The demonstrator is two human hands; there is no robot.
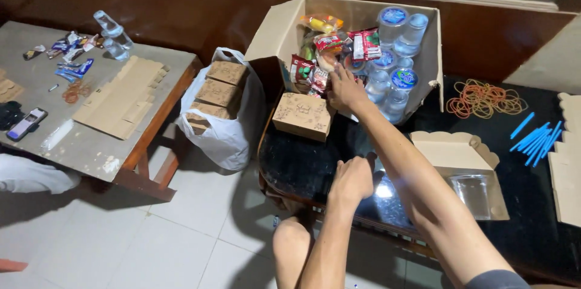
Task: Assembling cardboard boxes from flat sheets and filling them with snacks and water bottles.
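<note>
Knuckles of your left hand (351,181) sit closest to you, fingers curled under into a loose fist that rests on the glossy black table (302,165) near its front edge, holding nothing. Just at three o'clock from that hand lies an open cardboard meal box (455,154), its scalloped lid folded back and a clear plastic window catching the light; the matte card contrasts with the mirror-like tabletop. Between the fist and the closed printed cardboard box (303,115) at eleven o'clock there is a bare stretch of black surface with room to move. Your right hand (345,89) reaches farther, up at twelve o'clock, palm down at the lip of the big corrugated carton (282,29); its fingers are slightly spread and dip among the crinkly snack packets (363,45), though whether they pinch one you cannot tell. Sealed plastic water cups (396,53) with blue foil lids fill the carton's right half, stacked on their sides. Out at two o'clock a tangle of orange rubber bands (484,98) lies on the table, with blue plastic straws (535,137) fanned beside them near the right edge. At ten o'clock a white plastic bag (227,137) stuffed with more small cardboard boxes stands on the tiled floor, in the gap between your table and the grey wooden-framed table (91,144) farther left.
</note>
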